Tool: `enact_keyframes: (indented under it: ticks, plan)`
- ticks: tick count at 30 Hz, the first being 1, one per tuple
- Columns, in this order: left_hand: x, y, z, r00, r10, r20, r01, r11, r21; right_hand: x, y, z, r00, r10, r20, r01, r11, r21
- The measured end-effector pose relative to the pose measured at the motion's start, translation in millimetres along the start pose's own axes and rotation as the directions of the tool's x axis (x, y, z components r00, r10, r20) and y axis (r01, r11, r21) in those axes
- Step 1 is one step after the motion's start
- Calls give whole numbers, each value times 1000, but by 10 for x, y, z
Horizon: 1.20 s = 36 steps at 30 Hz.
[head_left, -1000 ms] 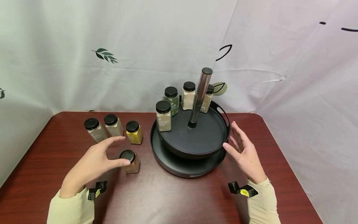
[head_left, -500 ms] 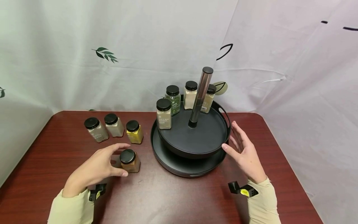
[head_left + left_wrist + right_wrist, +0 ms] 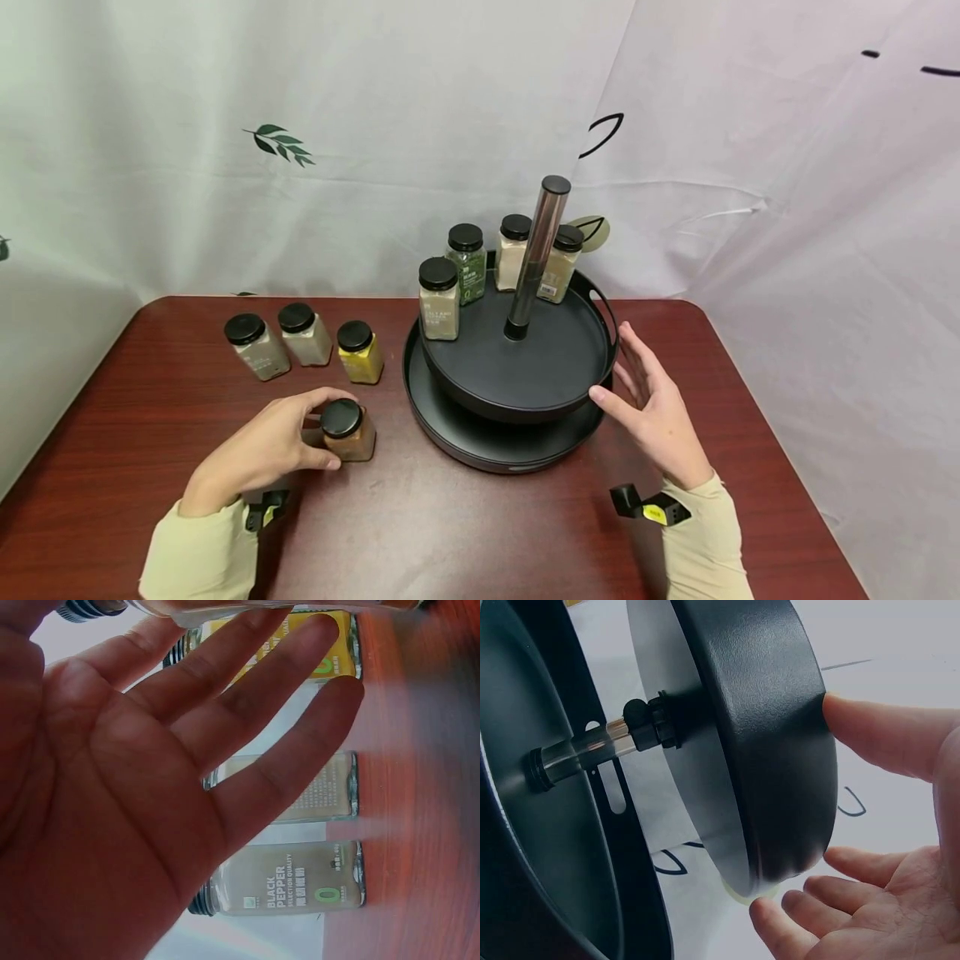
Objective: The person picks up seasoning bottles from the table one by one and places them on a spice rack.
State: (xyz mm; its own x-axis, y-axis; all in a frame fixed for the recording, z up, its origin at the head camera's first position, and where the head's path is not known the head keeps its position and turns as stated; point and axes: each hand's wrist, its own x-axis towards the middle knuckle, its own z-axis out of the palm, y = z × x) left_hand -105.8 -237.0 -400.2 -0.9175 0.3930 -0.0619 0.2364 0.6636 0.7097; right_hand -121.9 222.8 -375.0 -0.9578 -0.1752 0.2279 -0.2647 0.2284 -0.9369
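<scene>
My left hand (image 3: 273,442) is around a brown spice jar (image 3: 358,437) with a black lid, standing on the table. The thumb is at its near side and the forefinger behind it; the other fingers extend past it in the left wrist view. At the right, my right hand (image 3: 663,417) touches the outer wall of the black upper tray (image 3: 517,383) of a two-tier turntable. In the right wrist view, the thumb (image 3: 885,735) lies against that wall, with the other fingers spread near its lower edge. Several spice jars, including a green herb jar (image 3: 471,275), stand on this tier.
Left on the table stand a yellow spice jar (image 3: 362,363), a pale jar (image 3: 307,343) and a black pepper jar (image 3: 292,881). The lower tray (image 3: 510,457) sits beneath the upper one. A tall post (image 3: 536,258) rises from the upper tier. White cloth (image 3: 420,100) hangs behind.
My left hand has come down from above the brown spice jar to around it. The upper tray has turned slightly clockwise with its jars, and my right thumb has shifted slightly left along its rim.
</scene>
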Motion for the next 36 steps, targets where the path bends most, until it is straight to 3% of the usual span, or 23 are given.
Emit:
enact_keyframes:
  ticks: [18, 26, 36]
  plan:
    - [13, -16, -3, 1000, 10, -16, -11, 1000, -26, 14, 1, 33, 1000, 15, 25, -14, 998, -55]
    - [8, -18, 29, 999, 19, -49, -23, 996, -82, 9, 5, 53, 999, 30, 23, -28, 997, -77]
    - [16, -7, 27, 995, -5, -98, 9, 999, 44, 9, 29, 83, 999, 38, 19, -36, 994, -99]
